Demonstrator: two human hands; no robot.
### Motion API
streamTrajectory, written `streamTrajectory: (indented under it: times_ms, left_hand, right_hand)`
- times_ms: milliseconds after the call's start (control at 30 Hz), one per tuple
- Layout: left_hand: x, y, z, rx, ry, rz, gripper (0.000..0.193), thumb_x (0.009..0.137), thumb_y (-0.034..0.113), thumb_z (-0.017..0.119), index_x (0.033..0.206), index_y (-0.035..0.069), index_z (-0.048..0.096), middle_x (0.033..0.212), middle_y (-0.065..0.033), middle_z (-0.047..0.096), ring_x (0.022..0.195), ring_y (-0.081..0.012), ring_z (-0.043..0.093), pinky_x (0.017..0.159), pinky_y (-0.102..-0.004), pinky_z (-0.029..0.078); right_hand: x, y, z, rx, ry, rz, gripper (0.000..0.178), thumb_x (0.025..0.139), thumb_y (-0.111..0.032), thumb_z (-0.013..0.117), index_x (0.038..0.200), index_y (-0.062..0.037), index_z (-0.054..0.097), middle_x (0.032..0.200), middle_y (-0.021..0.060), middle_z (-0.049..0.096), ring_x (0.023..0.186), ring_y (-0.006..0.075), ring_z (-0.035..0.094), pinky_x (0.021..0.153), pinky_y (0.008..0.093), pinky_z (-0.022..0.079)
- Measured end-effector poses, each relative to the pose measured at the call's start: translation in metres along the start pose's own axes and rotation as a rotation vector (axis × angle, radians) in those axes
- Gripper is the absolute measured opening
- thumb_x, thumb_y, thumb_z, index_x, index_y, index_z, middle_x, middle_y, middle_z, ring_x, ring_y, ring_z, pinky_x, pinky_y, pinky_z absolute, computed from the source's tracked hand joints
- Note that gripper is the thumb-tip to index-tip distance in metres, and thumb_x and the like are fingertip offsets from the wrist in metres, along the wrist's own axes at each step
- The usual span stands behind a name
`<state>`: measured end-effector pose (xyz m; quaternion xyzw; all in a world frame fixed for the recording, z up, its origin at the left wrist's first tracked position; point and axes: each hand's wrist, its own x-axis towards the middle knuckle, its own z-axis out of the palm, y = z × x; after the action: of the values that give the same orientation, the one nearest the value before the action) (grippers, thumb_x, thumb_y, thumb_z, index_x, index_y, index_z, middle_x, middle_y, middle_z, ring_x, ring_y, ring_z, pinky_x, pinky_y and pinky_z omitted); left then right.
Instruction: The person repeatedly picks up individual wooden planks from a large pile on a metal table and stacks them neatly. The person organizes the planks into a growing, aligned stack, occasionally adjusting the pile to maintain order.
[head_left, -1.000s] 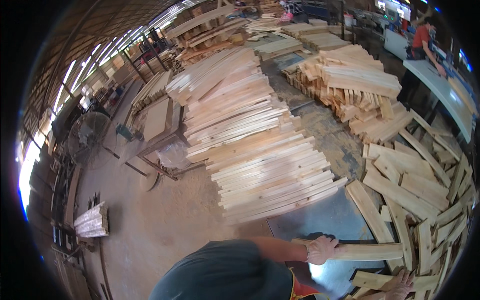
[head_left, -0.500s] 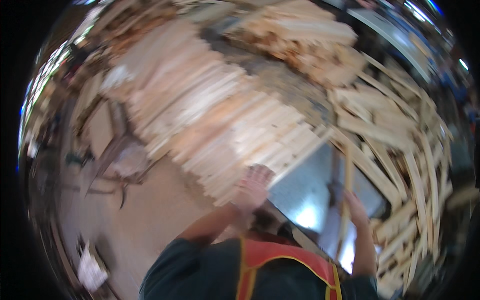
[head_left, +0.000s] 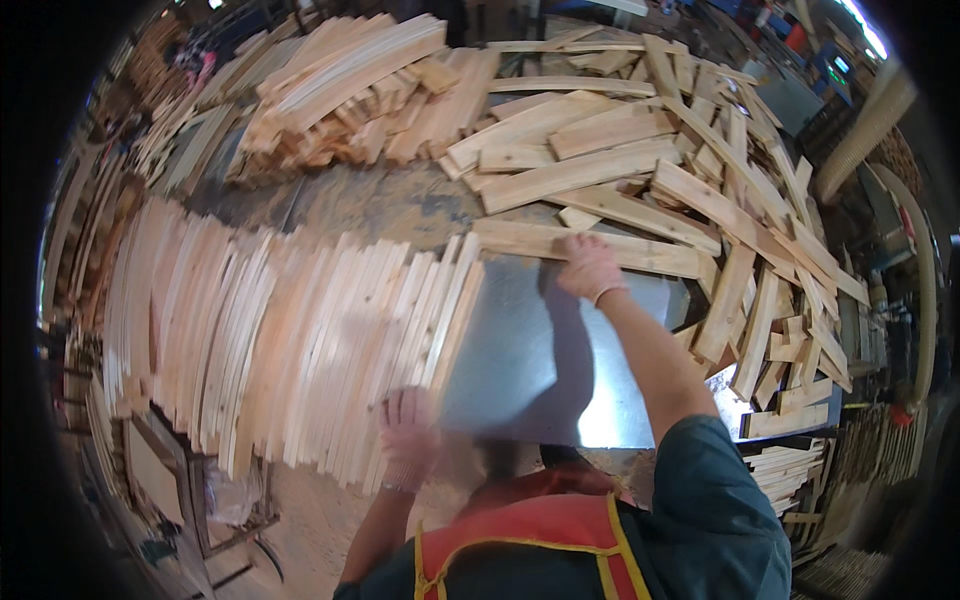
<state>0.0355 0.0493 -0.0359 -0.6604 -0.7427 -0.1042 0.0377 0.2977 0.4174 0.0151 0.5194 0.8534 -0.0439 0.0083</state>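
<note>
- From my distant post I am seeing a red, yellow-edged apron (head_left: 520, 520) facing the near side of the grey metal tabletop (head_left: 510, 340), which is throwing back a bright glare.
- Tan, dusty-looking floor (head_left: 325, 515) is showing at the tabletop's near left.
- My left hand (head_left: 408, 435) is lying at the near ends of the plank row (head_left: 300, 340), left of the tabletop; I cannot tell whether it is gripping.
- My right hand (head_left: 590, 270) is touching a single board (head_left: 645, 253) along the tabletop's far edge; I cannot tell whether it is clamping.
- Loose boards (head_left: 615, 133) are lying crisscross beyond and right of the tabletop.
- A plank stack (head_left: 360, 70) is standing beyond the tabletop, leftward.
- A pale ribbed hose (head_left: 865, 140) is hanging far right of the tabletop.
</note>
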Motion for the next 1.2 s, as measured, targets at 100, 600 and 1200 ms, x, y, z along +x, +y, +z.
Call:
streamTrajectory:
  times_ms: [100, 600, 1200]
  left_hand:
    - [0.010, 0.016, -0.004, 0.086, -0.049, -0.036, 0.081, 0.075, 0.024, 0.073, 0.149, 0.004, 0.049, 0.150, -0.0192, 0.049, 0.145, -0.0401, 0.042, 0.123, -0.0589, 0.030]
    - [0.070, 0.087, -0.049, -0.023, -0.514, -0.380, 0.080, 0.089, 0.041, 0.072, 0.156, 0.009, 0.043, 0.150, -0.0195, 0.051, 0.139, -0.0374, 0.051, 0.115, -0.0513, 0.042]
    - [0.070, 0.055, -0.011, 0.204, -0.320, -0.218, 0.091, 0.081, 0.040, 0.077, 0.159, 0.011, 0.038, 0.163, -0.0138, 0.036, 0.153, -0.0387, 0.031, 0.122, -0.0551, 0.029]
  right_hand:
    - [0.011, 0.104, 0.004, -0.305, 0.068, 0.044, 0.062, 0.084, -0.041, 0.070, 0.136, -0.0085, 0.060, 0.139, 0.0160, 0.064, 0.128, 0.0343, 0.062, 0.102, 0.0437, 0.052]
    - [-0.154, 0.045, 0.074, 1.185, -0.596, -0.111, 0.054, 0.098, -0.040, 0.064, 0.142, -0.0099, 0.060, 0.128, 0.0164, 0.071, 0.102, 0.0272, 0.070, 0.094, 0.0381, 0.056]
    - [-0.067, 0.209, -0.123, 0.182, 0.156, 0.276, 0.079, 0.093, -0.048, 0.071, 0.156, -0.0095, 0.046, 0.143, 0.0217, 0.062, 0.131, 0.0383, 0.060, 0.112, 0.0444, 0.047]
